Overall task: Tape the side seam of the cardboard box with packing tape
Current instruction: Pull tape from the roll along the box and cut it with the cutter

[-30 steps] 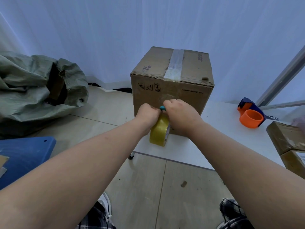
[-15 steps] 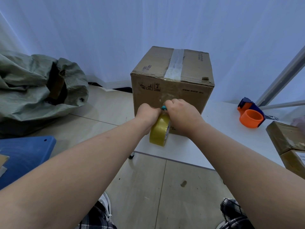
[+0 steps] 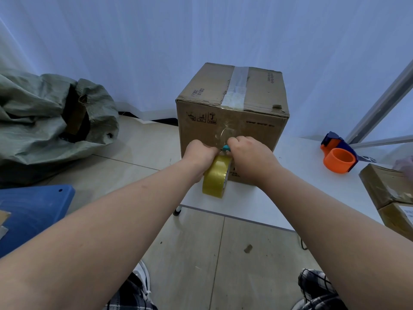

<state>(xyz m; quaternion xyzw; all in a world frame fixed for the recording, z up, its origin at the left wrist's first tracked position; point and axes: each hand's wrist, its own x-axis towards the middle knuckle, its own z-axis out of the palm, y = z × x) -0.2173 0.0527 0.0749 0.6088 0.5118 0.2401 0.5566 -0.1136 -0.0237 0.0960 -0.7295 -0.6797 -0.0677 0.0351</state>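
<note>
A brown cardboard box (image 3: 252, 121) stands on the white table (image 3: 290, 193), clear tape running over its top and a strip of clear tape hanging down its near face. My left hand (image 3: 200, 156) grips a yellowish roll of packing tape (image 3: 216, 177) held on edge just in front of the box's lower face. My right hand (image 3: 248, 153) is closed around a small teal tool (image 3: 226, 148) at the top of the roll, against the tape strip. What the tool is cannot be told.
An orange and blue tape dispenser (image 3: 337, 156) lies on the table to the right. Two cardboard parcels (image 3: 391, 193) sit at the right edge. A grey-green sack (image 3: 44, 121) and a blue bin (image 3: 29, 213) are on the floor to the left.
Both hands and the roll have shifted very slightly; otherwise the scene holds still.
</note>
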